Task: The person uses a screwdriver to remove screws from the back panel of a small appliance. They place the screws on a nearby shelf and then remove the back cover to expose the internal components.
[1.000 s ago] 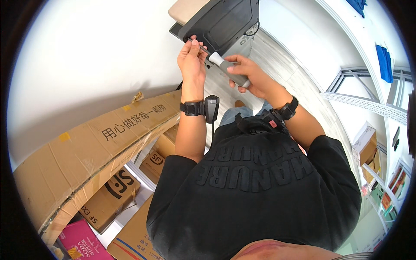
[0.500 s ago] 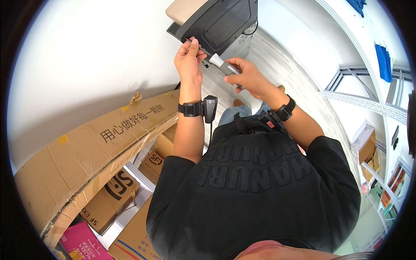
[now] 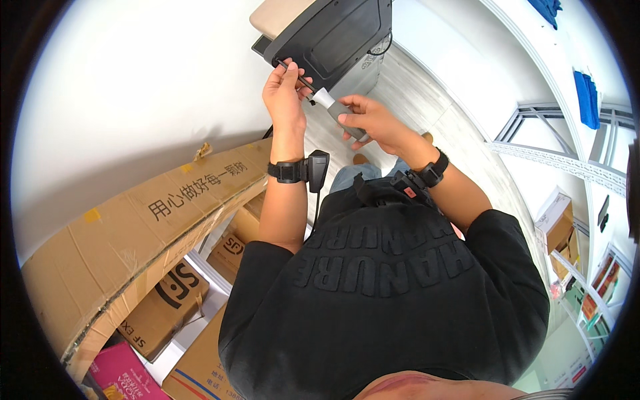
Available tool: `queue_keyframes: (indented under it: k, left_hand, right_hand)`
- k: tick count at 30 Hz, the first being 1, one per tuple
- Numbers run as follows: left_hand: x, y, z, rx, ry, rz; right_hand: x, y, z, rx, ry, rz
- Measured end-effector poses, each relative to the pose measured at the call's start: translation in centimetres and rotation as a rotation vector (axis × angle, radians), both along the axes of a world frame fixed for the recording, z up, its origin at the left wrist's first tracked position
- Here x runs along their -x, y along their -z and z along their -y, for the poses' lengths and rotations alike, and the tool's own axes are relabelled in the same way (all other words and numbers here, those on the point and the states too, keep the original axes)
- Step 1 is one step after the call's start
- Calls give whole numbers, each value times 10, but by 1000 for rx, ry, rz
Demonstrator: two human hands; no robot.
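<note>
In my right hand (image 3: 379, 125) is a screwdriver (image 3: 345, 117) with a thick grey handle and a white collar. My fingers and thumb close around the handle. Its dark shaft slants up and left to the lower corner of a black panel (image 3: 337, 43) on a piece of equipment with a beige top. My left hand (image 3: 285, 97) pinches the shaft near that corner, its other fingers curled beside it. The tip seems to meet the panel's corner, but my fingertips partly hide it. Both wrists wear black straps with small devices.
A long cardboard box (image 3: 133, 207) runs along the white wall on the left. Below it stand a smaller carton (image 3: 160, 310) and a pink box (image 3: 123, 373). A black cable (image 3: 383, 47) loops from the panel's right side. White shelving (image 3: 560, 157) lines the right.
The whole view has shifted slightly left. My right-hand fingers have moved a little on the screwdriver handle, showing more of it. The left hand still pinches the shaft.
</note>
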State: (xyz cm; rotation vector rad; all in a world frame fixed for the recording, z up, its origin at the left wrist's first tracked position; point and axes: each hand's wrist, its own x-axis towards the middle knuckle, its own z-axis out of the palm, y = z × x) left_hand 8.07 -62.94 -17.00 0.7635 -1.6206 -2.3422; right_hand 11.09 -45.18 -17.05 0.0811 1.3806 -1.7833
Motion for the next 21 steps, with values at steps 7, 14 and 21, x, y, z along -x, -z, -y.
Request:
queue_keyframes:
  k: [7, 14, 21]
  left_hand:
    - [0, 3, 2, 62, 22, 16]
    - [-2, -2, 1, 39, 46, -6]
    - [0, -2, -2, 119, 40, 43]
  right_hand:
    - [0, 4, 0, -11, -45, -76]
    - [2, 4, -8, 185, -53, 161]
    - [1, 11, -5, -24, -92, -25]
